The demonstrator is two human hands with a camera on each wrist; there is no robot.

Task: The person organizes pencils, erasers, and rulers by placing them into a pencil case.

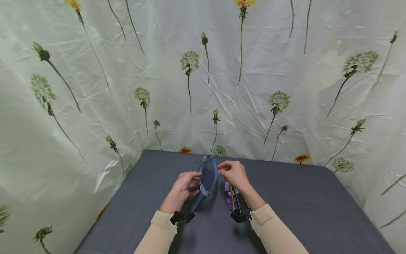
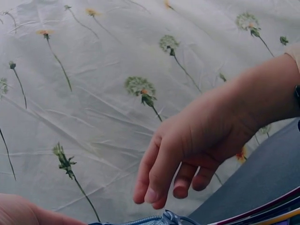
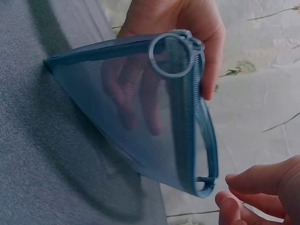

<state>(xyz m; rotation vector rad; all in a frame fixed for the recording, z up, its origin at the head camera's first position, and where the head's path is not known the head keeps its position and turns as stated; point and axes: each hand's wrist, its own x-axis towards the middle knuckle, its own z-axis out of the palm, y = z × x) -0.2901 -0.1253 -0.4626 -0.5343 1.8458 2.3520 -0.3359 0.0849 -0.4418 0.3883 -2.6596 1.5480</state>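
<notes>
A blue mesh zipper pouch point(image 1: 208, 176) stands on the table with its zipper side gaping and a ring pull point(image 3: 171, 55) at one end. My left hand point(image 1: 184, 185) holds it by the side, thumb at the rim; its fingers show through the mesh in the right wrist view. Close to the opposite rim is my right hand point(image 1: 234, 173), with loosely bent fingers and nothing visible between them. A small gap separates its thumb from the pouch in the right wrist view. Below the right wrist lie thin sticks like pencils point(image 1: 232, 197) and small purple pieces point(image 1: 229, 203), partly hidden by the arm.
The dark grey table point(image 1: 285, 204) extends to both sides of the hands. A pale curtain point(image 1: 222, 98) printed with dandelions hangs behind it and along its sides. Each wrist wears a black camera strap.
</notes>
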